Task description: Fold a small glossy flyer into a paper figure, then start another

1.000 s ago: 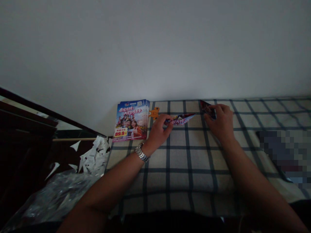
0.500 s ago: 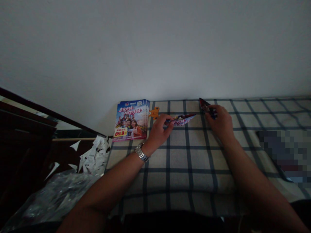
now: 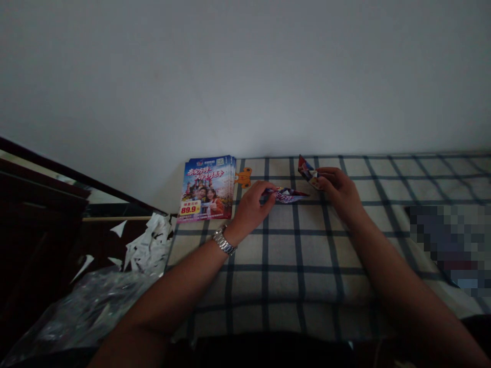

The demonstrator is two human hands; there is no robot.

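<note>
Since the earlier frames the right hand (image 3: pixel 339 190) has drawn inward toward the left hand (image 3: pixel 251 207), carrying the raised corner of the folded flyer (image 3: pixel 287 194) with it, so that the upturned tip now stands nearer the middle of the sheet and shows a red and blue face; the left hand has kept its place. The folded flyer lies on the checked cloth (image 3: pixel 299 255) near the wall (image 3: pixel 245 76), between the two hands. The left hand, fingers curled, pinches the left end of the flyer against the cloth, with a metal wristwatch (image 3: pixel 223 240) on its wrist. The right hand grasps the flyer's lifted right corner between thumb and fingertips, holding it tilted up off the cloth. Just left of the left hand, a stack of printed flyers (image 3: pixel 207 188) rests at the cloth's far left corner, touching the wall; a small orange figure (image 3: pixel 243 177) lies just beside the stack's right edge. Off the cloth's left edge are white paper scraps (image 3: pixel 149 245) and, nearer the camera, a clear plastic bag (image 3: pixel 88 312), both well apart from the hands.
</note>
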